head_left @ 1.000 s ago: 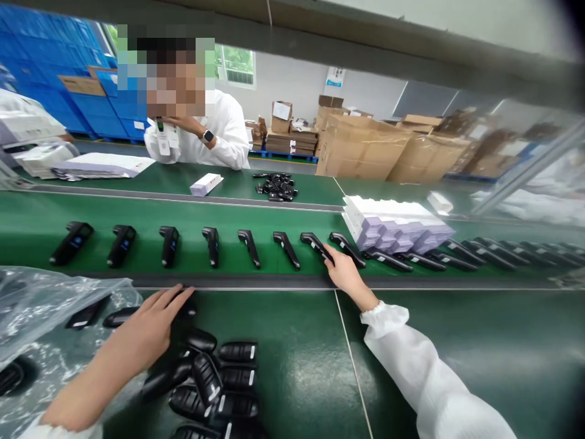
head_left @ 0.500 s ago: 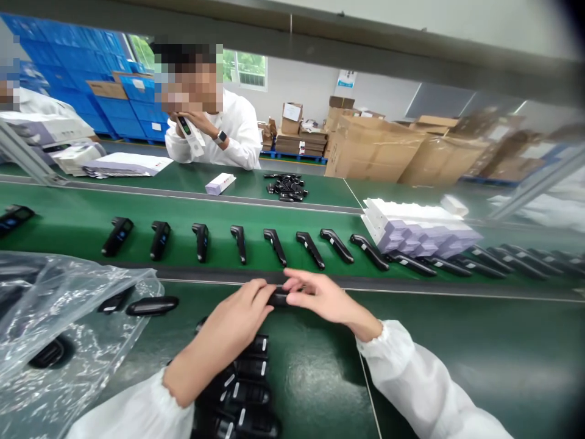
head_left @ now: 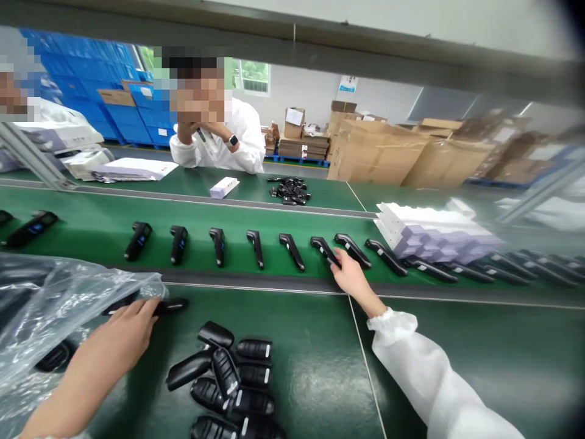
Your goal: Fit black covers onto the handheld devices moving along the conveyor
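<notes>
The near green worktop, smooth and glossy, adjoins a matte green belt. A thin, wrinkled clear plastic bag lies on the worktop at left, with dark pieces under it. White-and-lilac cartons, crisp-edged, are massed on the belt at right. Work appears part-way along: a spaced row of black angled devices lies on the belt, while loose black shells remain heaped on the worktop, with others at the bag. The left hand reaches over an elongated black shell beside the bag, fingers extended and close together; whether they grip it cannot be told. The right hand has its fingers closed on the lower end of one black device within the row. The heaped shells are rounded and ribbed, several bearing small white labels.
</notes>
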A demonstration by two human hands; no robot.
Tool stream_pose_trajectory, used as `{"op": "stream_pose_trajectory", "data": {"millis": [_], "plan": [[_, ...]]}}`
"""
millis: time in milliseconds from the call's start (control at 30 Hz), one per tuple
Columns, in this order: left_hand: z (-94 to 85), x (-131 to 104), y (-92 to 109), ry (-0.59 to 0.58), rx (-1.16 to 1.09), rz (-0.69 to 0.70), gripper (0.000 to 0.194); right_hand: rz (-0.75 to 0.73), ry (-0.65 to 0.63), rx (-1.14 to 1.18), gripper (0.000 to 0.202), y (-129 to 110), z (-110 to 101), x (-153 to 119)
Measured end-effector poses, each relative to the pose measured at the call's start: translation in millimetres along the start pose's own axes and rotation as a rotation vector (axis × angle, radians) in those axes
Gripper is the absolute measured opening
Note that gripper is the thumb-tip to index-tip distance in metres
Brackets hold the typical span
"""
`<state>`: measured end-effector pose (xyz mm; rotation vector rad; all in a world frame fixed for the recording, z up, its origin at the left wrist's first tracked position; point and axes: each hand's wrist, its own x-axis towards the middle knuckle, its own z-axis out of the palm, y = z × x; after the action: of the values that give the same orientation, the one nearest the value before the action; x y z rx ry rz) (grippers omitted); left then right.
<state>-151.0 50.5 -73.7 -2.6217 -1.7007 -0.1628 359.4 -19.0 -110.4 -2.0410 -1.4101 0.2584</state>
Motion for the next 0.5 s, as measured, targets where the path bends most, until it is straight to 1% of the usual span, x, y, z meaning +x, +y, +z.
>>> {"op": "stream_pose_trajectory", "data": {"millis": [33,100,200,267,333,400,433,467,500], "plan": [[-3.4,2,8,-0.017,0.036,0.001,0.045,-0.017,0.008,-0.066,0.049,0,4,-1],[-13.6,7,33,-0.044,0.059,-0.003,0.044,-0.035,0.040,-0.205,0.047,1,8,-1],[-27.9,16,77,-0.041,-0.152,-0.025,0.042,-0.021,0.059,-0.329,0.041,4,8,4],[-31.3,23,106,-0.035,-0.299,0.018,0.040,-0.032,0.054,-0.354,0.041,5,3,6],[-29.7,29,133,-0.016,-0.375,0.082,0.038,-0.051,0.098,-0.349,0.045,-1,-5,3],[-25.8,33,156,0.001,-0.407,0.170,0.034,-0.088,0.148,-0.245,0.052,-16,-13,-8],[-23.9,34,166,0.003,-0.417,0.226,0.031,-0.122,0.116,-0.132,0.053,-27,-16,-17],[-22.4,35,176,-0.002,-0.424,0.285,0.029,-0.166,0.026,0.015,0.052,-40,-19,-26],[-21.7,36,185,-0.012,-0.429,0.345,0.027,-0.216,-0.114,0.175,0.050,-54,-22,-36]]}}
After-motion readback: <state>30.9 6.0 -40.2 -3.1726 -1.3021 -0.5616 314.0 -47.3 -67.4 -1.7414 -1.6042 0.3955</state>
